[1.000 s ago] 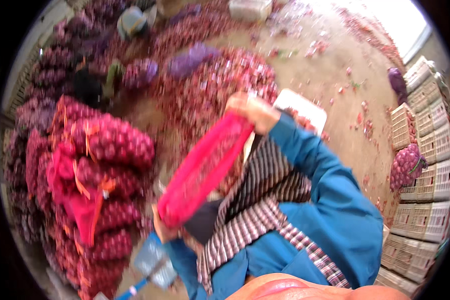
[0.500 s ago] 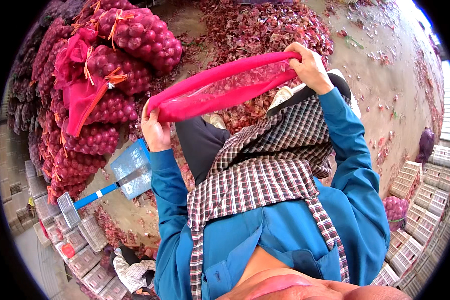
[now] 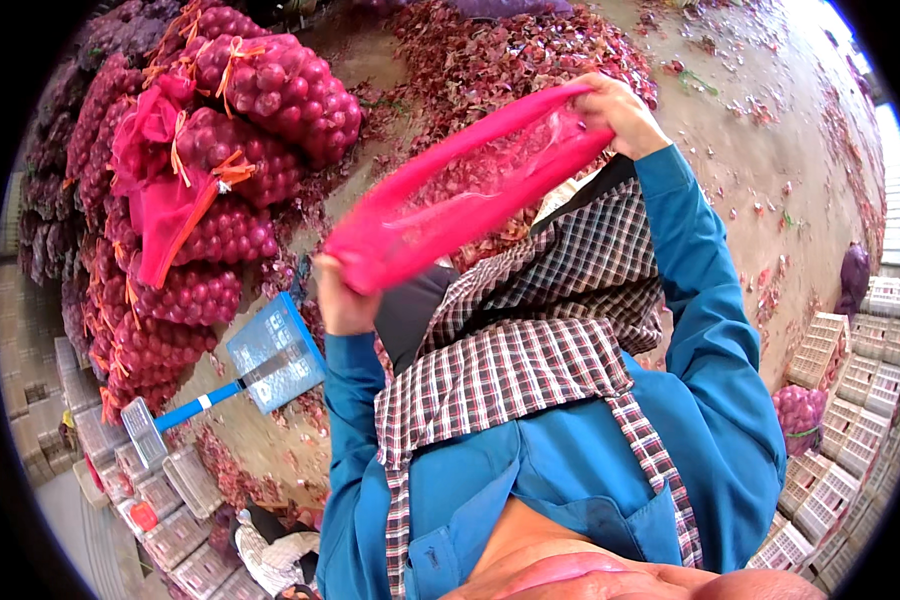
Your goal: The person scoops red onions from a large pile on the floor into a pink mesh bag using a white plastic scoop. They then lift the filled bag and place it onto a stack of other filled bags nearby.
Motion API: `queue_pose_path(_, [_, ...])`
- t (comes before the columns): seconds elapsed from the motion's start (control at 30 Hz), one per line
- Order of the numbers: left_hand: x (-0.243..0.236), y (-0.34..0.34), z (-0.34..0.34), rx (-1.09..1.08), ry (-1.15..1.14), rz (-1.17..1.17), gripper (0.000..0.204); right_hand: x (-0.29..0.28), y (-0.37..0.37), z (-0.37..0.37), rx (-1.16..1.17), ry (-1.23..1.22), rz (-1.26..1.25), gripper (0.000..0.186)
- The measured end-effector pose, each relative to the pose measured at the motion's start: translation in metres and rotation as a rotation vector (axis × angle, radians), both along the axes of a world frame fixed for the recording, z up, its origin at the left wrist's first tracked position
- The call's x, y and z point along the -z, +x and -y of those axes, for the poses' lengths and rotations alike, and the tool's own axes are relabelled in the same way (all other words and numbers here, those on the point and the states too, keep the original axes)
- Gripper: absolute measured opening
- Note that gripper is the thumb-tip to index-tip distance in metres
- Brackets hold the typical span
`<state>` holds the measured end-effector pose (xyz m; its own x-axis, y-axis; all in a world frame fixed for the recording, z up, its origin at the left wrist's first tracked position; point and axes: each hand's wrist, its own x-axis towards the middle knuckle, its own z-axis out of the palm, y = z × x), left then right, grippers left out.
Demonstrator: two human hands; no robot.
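A pink mesh bag stretches diagonally above my lap and checked apron. My left hand grips its lower-left end, fingers partly hidden behind the mesh. At the upper-right end, my right hand has its fingers closed on the rim. Just left of the bag, mesh sacks of red onions are stacked high and tied with orange cord, with a loose pink mesh piece draped over them.
A blue dustpan-like shovel lies lower left. Onion skins cover the floor ahead. Pale plastic crates line the right side, near an onion sack. Another person shows at bottom left, beside more crates.
The view swung after the first frame. Since half a second ago, my left hand has moved down and rightward and my right hand slightly up, so the bag slants more steeply.
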<state>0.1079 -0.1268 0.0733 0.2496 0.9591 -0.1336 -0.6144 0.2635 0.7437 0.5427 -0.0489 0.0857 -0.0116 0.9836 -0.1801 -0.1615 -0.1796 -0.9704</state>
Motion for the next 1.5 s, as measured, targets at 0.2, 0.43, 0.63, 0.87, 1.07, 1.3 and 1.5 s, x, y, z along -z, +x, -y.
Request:
queue_pose_path(0.2, [0.028,-0.083,-0.047,-0.302,-0.008,0.380,0.038,-0.020,-0.093,0.051,-0.712,0.665,0.685,0.020])
queue_pose_path(0.43, [0.046,-0.120,-0.080,-0.417,-0.048,0.572,0.044,-0.004,-0.159,0.110,-0.984,0.122,0.201,0.052])
queue_pose_path(0.63, [0.043,-0.115,-0.106,-0.520,-0.205,0.506,0.060,-0.038,-0.183,0.065,-0.963,0.395,0.948,0.064])
queue_pose_path(0.87, [0.058,-0.081,-0.146,-0.265,-0.121,0.447,0.073,-0.009,-0.205,-0.003,-0.705,0.359,1.088,0.047])
queue_pose_path(1.07, [0.163,-0.042,-0.172,-0.139,-0.178,0.645,0.068,0.024,-0.265,-0.071,-0.724,0.128,0.666,0.050])
queue_pose_path(1.3, [0.308,-0.066,-0.216,-0.407,-0.722,-0.098,0.017,-0.015,-0.356,-0.184,-0.665,-0.220,0.270,0.059])
queue_pose_path(1.5, [0.295,-0.081,-0.249,-0.179,-0.609,-0.047,0.016,-0.046,-0.465,-0.314,-0.601,0.344,0.492,0.057])
